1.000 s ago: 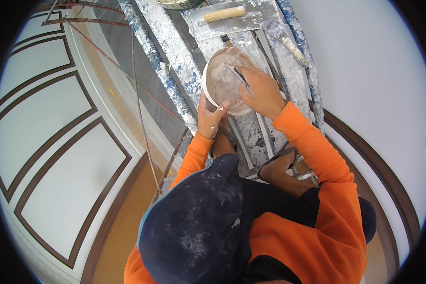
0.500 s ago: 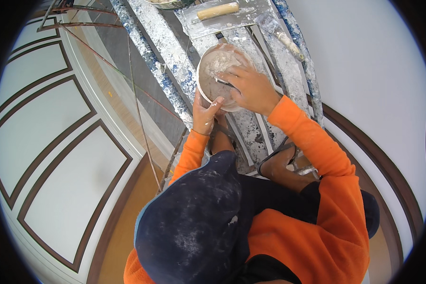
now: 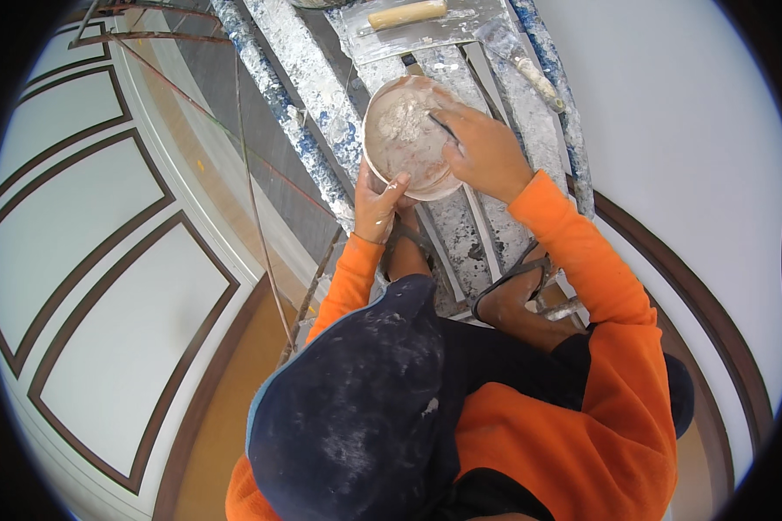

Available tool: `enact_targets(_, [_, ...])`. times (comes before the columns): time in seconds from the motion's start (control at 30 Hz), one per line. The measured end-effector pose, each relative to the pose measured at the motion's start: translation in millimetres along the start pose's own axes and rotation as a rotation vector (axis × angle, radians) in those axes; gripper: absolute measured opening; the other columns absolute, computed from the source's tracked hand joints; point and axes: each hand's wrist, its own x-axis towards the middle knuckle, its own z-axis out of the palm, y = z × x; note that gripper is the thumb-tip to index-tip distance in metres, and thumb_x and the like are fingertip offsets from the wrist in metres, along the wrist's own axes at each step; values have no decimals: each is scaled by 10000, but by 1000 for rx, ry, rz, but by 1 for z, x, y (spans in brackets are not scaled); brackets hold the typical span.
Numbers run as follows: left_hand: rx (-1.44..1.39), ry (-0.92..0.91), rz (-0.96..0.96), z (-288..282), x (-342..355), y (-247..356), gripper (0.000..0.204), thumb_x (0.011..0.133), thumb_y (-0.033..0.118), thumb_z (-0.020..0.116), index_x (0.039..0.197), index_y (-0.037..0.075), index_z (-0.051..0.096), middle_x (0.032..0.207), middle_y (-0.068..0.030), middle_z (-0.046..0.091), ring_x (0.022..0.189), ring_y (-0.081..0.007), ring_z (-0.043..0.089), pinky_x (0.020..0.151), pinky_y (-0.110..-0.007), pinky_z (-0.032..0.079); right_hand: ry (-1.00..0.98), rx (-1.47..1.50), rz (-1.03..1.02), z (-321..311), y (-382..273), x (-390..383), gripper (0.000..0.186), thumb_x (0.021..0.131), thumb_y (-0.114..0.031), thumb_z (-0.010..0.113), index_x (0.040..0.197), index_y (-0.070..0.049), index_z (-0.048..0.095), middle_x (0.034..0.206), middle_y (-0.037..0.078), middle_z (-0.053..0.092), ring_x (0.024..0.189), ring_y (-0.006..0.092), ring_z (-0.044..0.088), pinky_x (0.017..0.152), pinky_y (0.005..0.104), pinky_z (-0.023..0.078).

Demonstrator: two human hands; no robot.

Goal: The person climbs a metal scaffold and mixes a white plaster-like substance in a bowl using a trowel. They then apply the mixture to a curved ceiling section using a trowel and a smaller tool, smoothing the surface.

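A round bowl with pale, lumpy paste inside sits over the plaster-crusted slats. My left hand grips its lower-left rim, thumb on the edge. My right hand is closed on a small dark-edged tool, its tip over the paste at the bowl's right half; much of the tool is hidden by my fingers. Just beyond the bowl lie a flat steel trowel with a pale wooden handle and a putty knife with a crusted handle.
Crusted tubular rails border the slatted platform, with thin scaffold bars at left. A white panelled wall with brown moulding curves along the left, and a plain pale wall is at right. My sandalled feet rest below the bowl.
My right hand has moved about within the bowl, first dipping left, now shifting back right with the tool. The bowl and my left hand have moved slightly up and left in the view.
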Motion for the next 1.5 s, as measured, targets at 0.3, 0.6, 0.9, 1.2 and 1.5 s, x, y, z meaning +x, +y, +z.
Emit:
enact_targets(0.3, [164,-74,205,-4,4,-6,845,810,155,802,1473,8,299,1399,-125,478,1285,-226,482,1091,-367,386,-222,168,325,-5,0,19,471,804,-175,579,1235,14,588,1051,292,654,984,440,626,865,476,504])
enact_targets(0.6, [124,-91,152,-7,3,-7,946,787,234,834,1501,13,254,1428,-122,453,1305,-227,464,1097,-366,385,-84,430,179,12,0,19,464,830,-130,591,1253,57,565,926,175,689,785,247,641,779,353,505])
enact_targets(0.9, [161,-72,93,-11,3,3,804,832,79,742,1489,28,281,1408,-121,466,1288,-229,478,1090,-369,394,-192,254,249,-1,-11,27,343,806,-147,580,1096,21,651,968,201,684,931,370,650,826,442,517])
enact_targets(1.2, [80,-78,23,-13,10,11,738,877,40,674,1497,43,274,1318,-118,528,1156,-200,579,865,-299,565,-95,-31,-131,1,-16,16,368,769,-103,628,1128,-129,701,1083,64,652,1099,276,589,972,446,485])
enact_targets(1.5, [153,-75,15,-17,15,18,711,886,24,669,1480,60,280,1258,-128,544,970,-201,674,633,-295,641,-113,-320,-373,13,-19,24,376,786,-150,679,1160,-184,705,1173,19,635,1196,243,517,1133,449,332])
